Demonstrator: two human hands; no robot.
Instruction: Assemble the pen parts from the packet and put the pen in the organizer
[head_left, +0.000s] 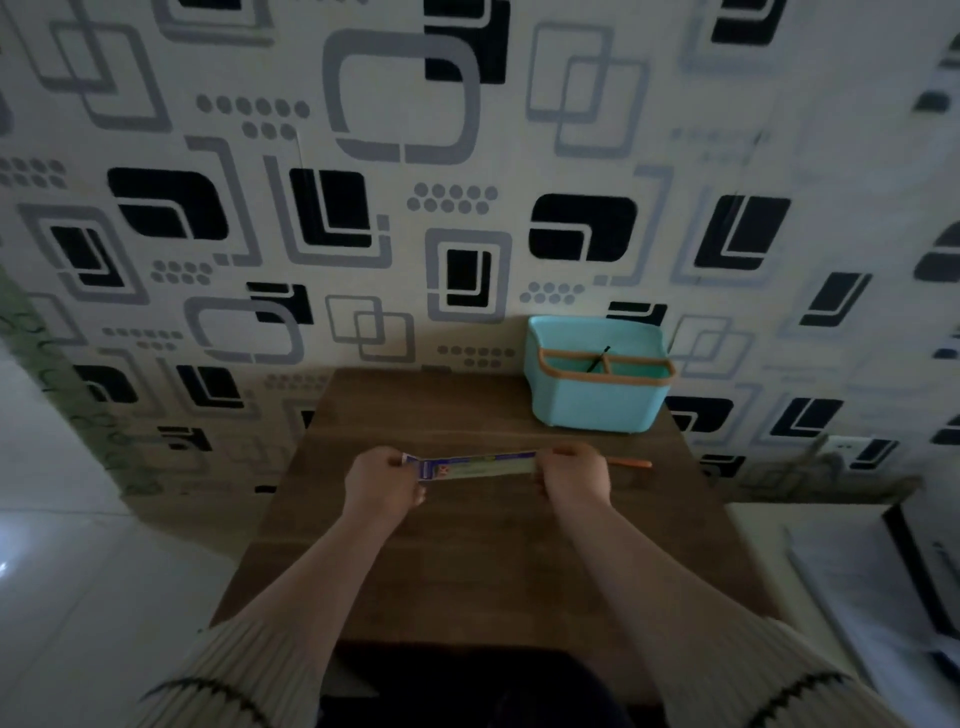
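The person holds a long, narrow packet (478, 465) stretched crosswise above the middle of the small wooden tabletop (467, 561). The left hand (382, 483) grips the packet's left end, fingers curled round its printed blue flap, and the right hand (571, 480) grips the right end in the same curled way. The packet runs roughly parallel to the far edge of the tabletop (whether it rests on the wood or hangs just above it cannot be told in the dim light).

An orange pen part (628, 462) lies on the tabletop just beyond the right hand, pointing toward the right edge and stopping short of it.

A turquoise organizer (597, 395) with an orange rim stands at the far right corner, against the patterned wall (363, 208), with a thin dark item standing in one of its compartments. Bare wood lies between the organizer and the hands, and a broader bare stretch runs from the hands to the near edge, crossed only by the forearms in ribbed sleeves (249, 670). The left half of the tabletop beyond the left hand also shows bare wood up to the far edge.
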